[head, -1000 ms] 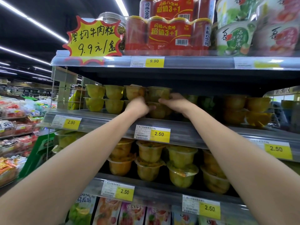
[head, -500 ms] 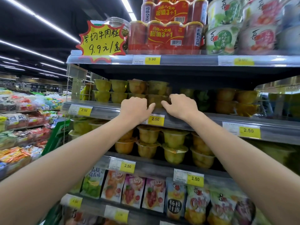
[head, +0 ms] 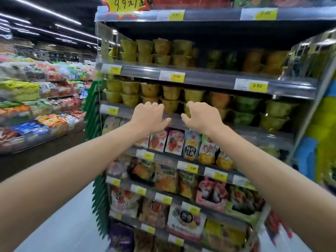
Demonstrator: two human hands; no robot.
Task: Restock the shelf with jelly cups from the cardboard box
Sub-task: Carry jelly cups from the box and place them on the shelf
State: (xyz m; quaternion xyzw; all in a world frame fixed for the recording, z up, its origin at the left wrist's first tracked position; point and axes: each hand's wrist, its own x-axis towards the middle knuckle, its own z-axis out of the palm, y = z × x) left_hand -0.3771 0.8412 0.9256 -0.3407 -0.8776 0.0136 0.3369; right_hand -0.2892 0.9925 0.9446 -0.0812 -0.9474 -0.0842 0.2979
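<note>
Jelly cups of clear plastic with yellow and green fillings (head: 171, 92) are sitting stacked on the grey metal shelf (head: 127, 112), while left grip (head: 150, 117) and right grip (head: 201, 118) are hovering just before them, loosely curled, holding nothing.

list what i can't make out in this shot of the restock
Cardboard box: outside the head view.
Right hand: its back faces the camera, hiding whether it touches the jelly cups behind it.
Lower price tags: motion-blurred, unreadable.
Yellow sign: cut off by the top edge.
</note>
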